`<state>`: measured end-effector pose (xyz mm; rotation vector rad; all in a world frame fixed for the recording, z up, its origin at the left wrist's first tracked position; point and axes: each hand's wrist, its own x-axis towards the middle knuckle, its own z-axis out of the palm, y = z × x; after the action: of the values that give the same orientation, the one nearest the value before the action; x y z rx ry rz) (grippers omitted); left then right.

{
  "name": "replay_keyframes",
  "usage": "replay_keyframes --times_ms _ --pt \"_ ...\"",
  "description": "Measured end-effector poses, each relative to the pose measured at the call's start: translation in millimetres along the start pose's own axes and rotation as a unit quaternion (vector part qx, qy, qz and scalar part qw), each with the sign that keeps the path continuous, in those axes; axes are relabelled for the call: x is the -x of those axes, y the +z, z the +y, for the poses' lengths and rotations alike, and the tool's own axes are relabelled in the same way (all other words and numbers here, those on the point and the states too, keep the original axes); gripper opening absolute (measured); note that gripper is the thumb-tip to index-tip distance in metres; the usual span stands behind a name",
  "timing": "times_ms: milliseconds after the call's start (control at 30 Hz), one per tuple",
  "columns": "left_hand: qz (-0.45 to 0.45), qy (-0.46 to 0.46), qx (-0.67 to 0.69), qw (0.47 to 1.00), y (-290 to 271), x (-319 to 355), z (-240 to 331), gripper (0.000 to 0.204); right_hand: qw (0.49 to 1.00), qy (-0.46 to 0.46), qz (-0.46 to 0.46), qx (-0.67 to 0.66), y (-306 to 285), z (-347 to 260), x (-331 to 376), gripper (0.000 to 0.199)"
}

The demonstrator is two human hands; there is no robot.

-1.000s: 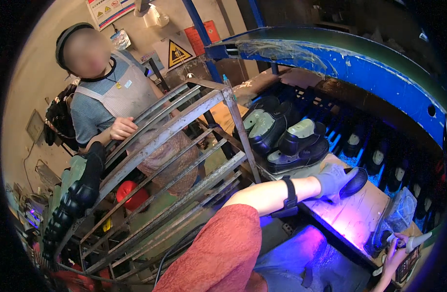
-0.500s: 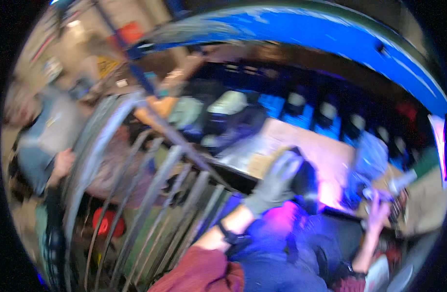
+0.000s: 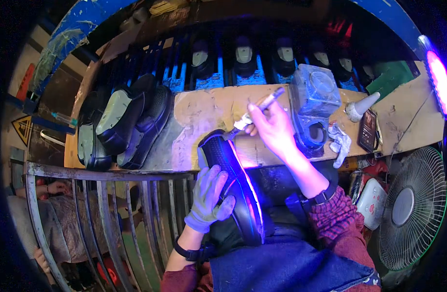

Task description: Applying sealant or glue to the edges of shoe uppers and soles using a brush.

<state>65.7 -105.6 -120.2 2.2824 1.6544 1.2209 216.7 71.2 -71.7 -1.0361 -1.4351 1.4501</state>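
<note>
Looks like the edge-brushing step: bare right hand [image 3: 273, 127] pinches a brush [image 3: 269, 100], tip at the dark shoe's [image 3: 237, 182] upper end, mid-frame. Gloved left hand [image 3: 210, 197] curls its fingers round the left side. Next move probably needs a firm hold and light strokes.

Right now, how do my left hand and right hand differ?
Your left hand wears a grey glove, while your right hand shows bare skin. The left hand grips a black shoe; the right hand pinches a slim brush-like tool, its tip at the shoe's far end. Both have dark wrist straps.
</note>
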Motion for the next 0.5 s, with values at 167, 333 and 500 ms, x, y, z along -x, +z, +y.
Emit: replay_keyframes --times_ms 167,333,500 --pt "-0.003 -0.002 0.026 1.0 2.7 16.1 -9.7 0.06 0.992 -0.016 -0.039 0.117 6.3 -0.7 14.2 0.022" --pt "-0.022 0.003 0.04 0.999 0.4 12.5 -17.1 0.059 0.987 -0.049 0.017 0.153 23.4 12.5 -27.7 0.026" --pt "-0.013 0.02 0.027 0.999 -0.6 5.1 -16.2 0.061 0.994 -0.015 0.002 0.108 28.1 8.4 -43.9 0.027"
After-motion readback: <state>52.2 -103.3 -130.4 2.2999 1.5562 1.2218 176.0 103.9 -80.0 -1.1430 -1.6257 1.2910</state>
